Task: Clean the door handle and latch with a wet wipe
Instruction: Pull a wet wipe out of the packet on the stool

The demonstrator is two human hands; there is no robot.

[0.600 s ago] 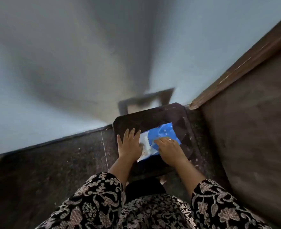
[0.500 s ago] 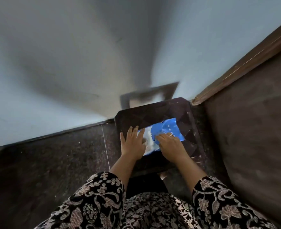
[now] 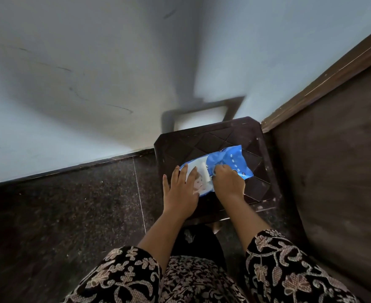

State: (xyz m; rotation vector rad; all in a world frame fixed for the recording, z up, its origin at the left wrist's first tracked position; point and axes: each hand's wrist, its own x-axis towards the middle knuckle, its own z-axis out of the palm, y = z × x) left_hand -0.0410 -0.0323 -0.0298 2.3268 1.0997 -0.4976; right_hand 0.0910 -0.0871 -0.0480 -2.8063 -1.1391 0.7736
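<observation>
A blue and white pack of wet wipes (image 3: 228, 161) lies flat on a dark plastic stool (image 3: 204, 141). My left hand (image 3: 181, 190) rests with fingers spread on the pack's white left end, pressing it down. My right hand (image 3: 228, 182) sits over the pack's middle, its fingertips pinched at the flap beside a white strip of wipe (image 3: 204, 171). The door handle and latch are not in view.
A dark wooden door or panel (image 3: 337, 171) with a brown frame edge (image 3: 324, 77) stands close on the right. A pale wall (image 3: 82, 84) meets the dark speckled floor (image 3: 71, 215) on the left. My patterned sleeves fill the bottom.
The view has tilted up slightly, so the stool and pack sit lower in the frame. My right fingers have curled tighter at the pack's flap, and a white strip shows there.
</observation>
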